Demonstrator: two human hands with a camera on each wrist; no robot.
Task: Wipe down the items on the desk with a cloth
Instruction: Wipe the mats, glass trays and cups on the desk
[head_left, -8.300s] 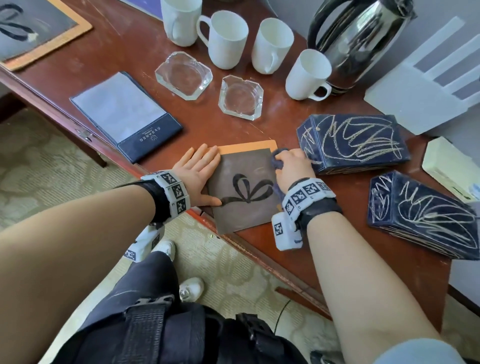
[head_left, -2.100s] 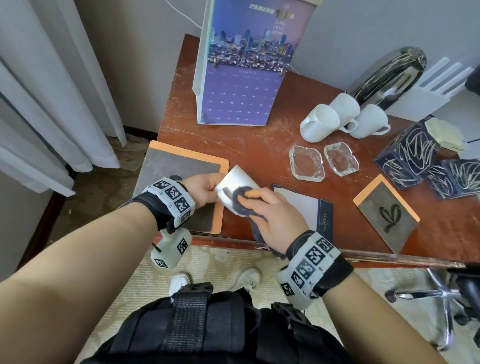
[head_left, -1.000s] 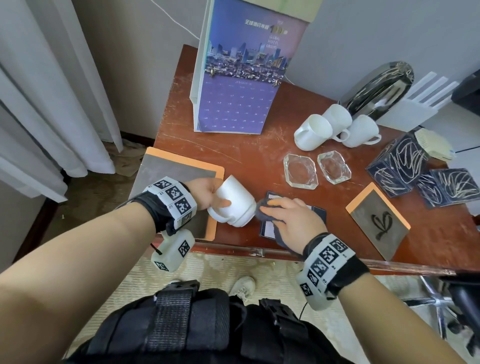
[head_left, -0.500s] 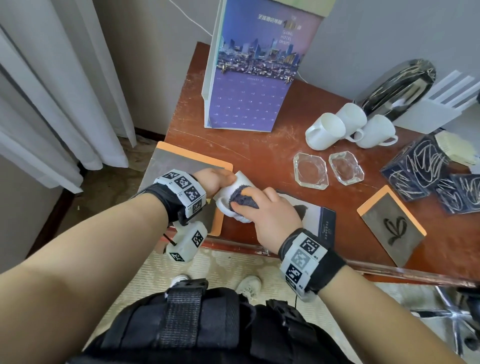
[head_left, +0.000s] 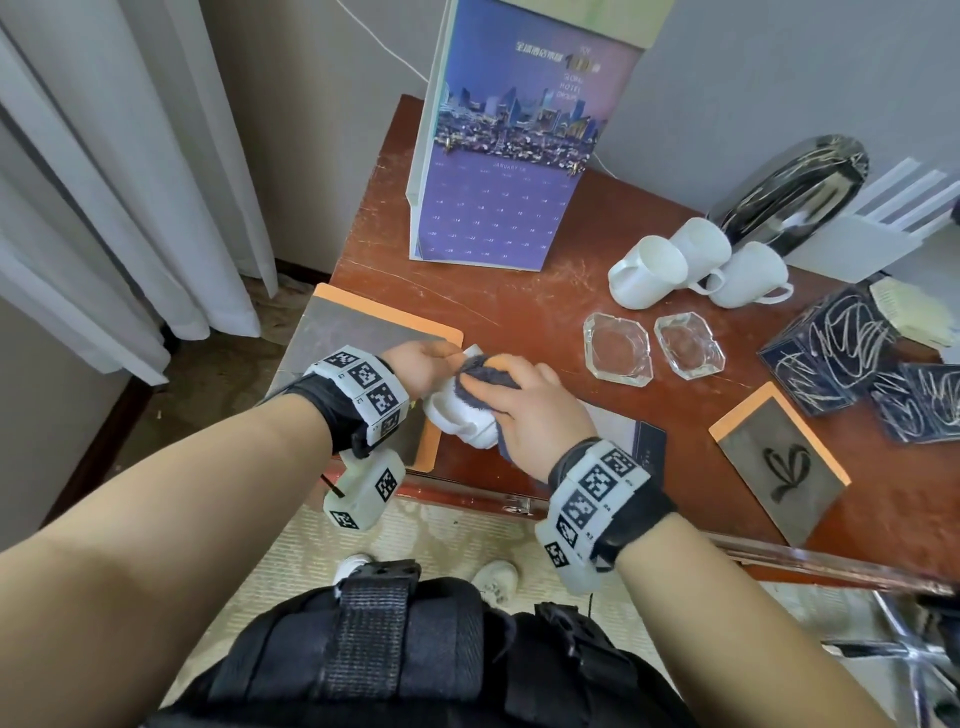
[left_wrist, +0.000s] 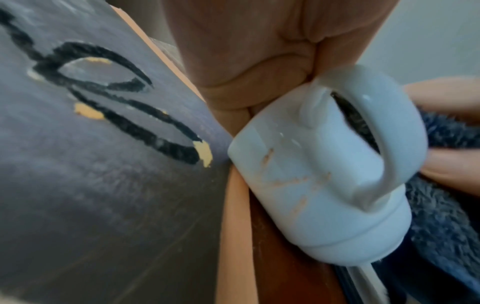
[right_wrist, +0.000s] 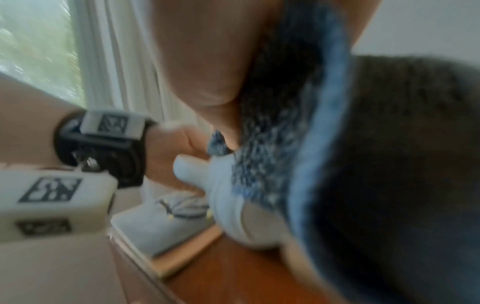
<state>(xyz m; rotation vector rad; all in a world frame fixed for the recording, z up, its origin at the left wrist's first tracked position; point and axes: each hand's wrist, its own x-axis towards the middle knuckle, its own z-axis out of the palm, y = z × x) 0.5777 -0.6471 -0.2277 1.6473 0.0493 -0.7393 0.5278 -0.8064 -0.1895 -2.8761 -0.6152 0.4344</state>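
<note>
Between the hands, in the head view, the mug (head_left: 460, 415) is getting wiped again; a second ago the cloth (head_left: 485, 371) was off it. In the left wrist view, the left hand (left_wrist: 249, 61) is gripping the mug's rim above the worktop (left_wrist: 293, 267). In the right wrist view, the right hand (right_wrist: 207, 61) is clutching the cloth against the mug.

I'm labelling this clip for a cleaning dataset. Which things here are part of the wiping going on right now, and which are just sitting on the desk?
In use:
- white cup, held by the left hand
- dark blue cloth, pressed on the cup by the right hand

Lying about:
- three white cups
- two glass ashtrays
- calendar
- kettle
- bow-marked mat
- patterned dark boxes
</note>
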